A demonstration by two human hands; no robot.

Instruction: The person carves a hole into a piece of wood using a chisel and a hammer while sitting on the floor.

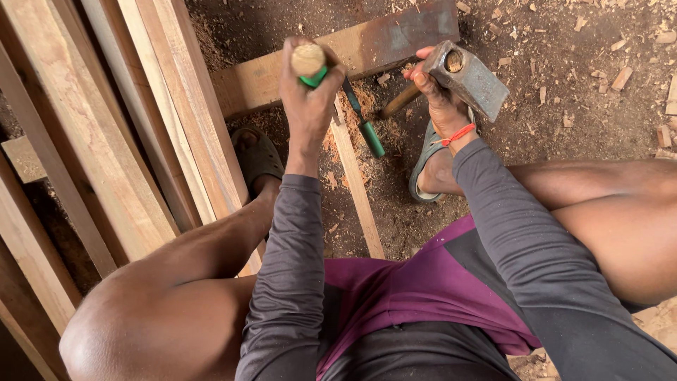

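Head view: left hand (308, 99) fingers wrapped tight round wooden chisel handle with green ferrule (310, 62), upright over thin pale wood strip (356, 187). Right hand (441, 95) fingers clamp grey steel hammer (467, 76) near its head, raised. Chiselling step; next needs a square strike. Chisel tip hidden.

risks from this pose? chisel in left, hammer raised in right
1. The left hand wraps the wooden-capped green chisel just under its top; a skewed blow from the grey steel hammer head in the right hand may hit fingers.
2. Sandalled feet flank the thin wooden strip; a slipped edge could reach them.
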